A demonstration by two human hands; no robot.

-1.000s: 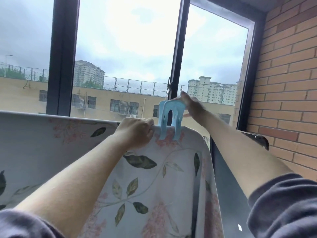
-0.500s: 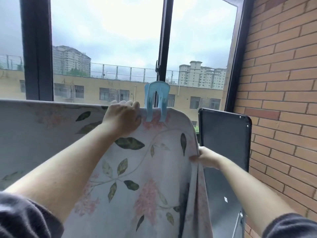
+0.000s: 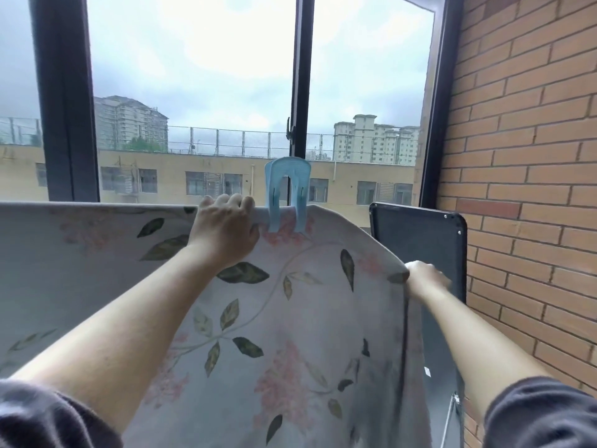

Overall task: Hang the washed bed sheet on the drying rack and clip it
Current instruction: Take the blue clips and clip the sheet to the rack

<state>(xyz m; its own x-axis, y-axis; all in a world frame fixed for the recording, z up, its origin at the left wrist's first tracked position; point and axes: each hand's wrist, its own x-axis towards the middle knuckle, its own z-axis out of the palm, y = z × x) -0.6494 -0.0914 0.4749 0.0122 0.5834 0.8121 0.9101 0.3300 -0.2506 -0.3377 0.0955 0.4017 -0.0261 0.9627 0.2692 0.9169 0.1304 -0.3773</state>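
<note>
A pale floral bed sheet (image 3: 290,318), printed with green leaves and pink blossoms, hangs draped over a rail that it hides completely. Its top fold runs level across the view, and the cloth falls towards the camera. A large light-blue plastic clip (image 3: 287,195) straddles that top fold near the sheet's right end, its arched top standing upright above the cloth and its two legs pressed down over the fabric.

The left hand (image 3: 224,229) sits just left of the clip, almost touching it. Its grip is closed, with the fingers curled over the top fold and holding the sheet. The right hand (image 3: 424,279) is lower and to the right, its grip closed on the sheet's hanging side edge, though the fingers are blurred.

Both arms end in dark grey sleeves (image 3: 542,415). Behind the right hand stands a dark flat panel with rounded corners (image 3: 420,240), beside a brick wall (image 3: 523,189). A black-framed window (image 3: 300,92) shows buildings and a cloudy sky.
</note>
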